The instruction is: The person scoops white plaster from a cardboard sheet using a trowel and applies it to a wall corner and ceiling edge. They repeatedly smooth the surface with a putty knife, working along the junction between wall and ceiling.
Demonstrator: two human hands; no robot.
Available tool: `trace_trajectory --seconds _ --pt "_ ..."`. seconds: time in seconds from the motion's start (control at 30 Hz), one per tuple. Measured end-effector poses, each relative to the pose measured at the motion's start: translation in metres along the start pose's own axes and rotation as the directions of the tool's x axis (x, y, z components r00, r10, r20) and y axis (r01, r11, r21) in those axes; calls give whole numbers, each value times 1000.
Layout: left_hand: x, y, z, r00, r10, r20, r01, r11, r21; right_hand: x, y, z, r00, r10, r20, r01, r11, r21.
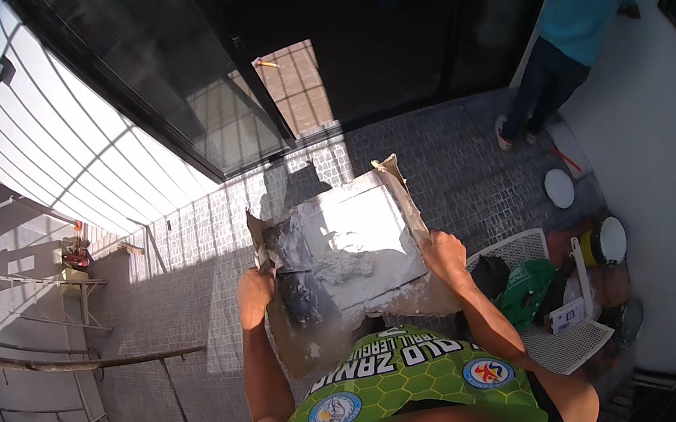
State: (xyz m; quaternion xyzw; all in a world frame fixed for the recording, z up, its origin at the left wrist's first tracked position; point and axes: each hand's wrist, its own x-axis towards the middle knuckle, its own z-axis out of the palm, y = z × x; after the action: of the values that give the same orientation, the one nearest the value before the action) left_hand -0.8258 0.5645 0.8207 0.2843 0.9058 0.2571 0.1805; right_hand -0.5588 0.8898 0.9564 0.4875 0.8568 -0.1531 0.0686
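In front of my body I hold a worn cardboard sheet (402,189) with turned-up side edges, like a shallow tray. White powder or plaster coats its middle, with a lumpy greyish heap (346,268) near the centre. My left hand (256,295) is closed around the left edge. On the opposite side, my right hand (445,253) grips the right edge, with its fingers partly hidden behind the cardboard. Strong sunlight washes out the far part of the powder.
Beyond the paved floor (472,183) is a dark-framed glass door (154,73). A person in a turquoise shirt (580,0) stands far right. Right of me lie a round white lid (559,189), a yellow bucket (592,248), a green bag (528,286) and perforated panels (525,247). Metal bars (134,358) extend at left.
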Motion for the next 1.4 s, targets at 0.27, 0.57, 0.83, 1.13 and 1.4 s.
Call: trace_trajectory --seconds 0.27,0.57,0.83,1.13,1.4 --pt "244 65 20 981 -100 165 89 993 73 184 -18 -8 979 202 8 -202 979 29" --pt "450 152 29 944 -212 253 178 972 151 366 -29 -24 978 169 -119 -162 985 65" --pt "589 181 48 981 -183 64 176 979 105 585 -51 -68 997 66 -51 -67 998 -15" --pt "757 199 50 917 -388 -89 382 921 -79 804 -115 -83 987 -145 -71 147 989 26" --pt "887 201 19 898 -413 -149 415 910 -23 957 -197 -97 992 -129 2 129 991 22"
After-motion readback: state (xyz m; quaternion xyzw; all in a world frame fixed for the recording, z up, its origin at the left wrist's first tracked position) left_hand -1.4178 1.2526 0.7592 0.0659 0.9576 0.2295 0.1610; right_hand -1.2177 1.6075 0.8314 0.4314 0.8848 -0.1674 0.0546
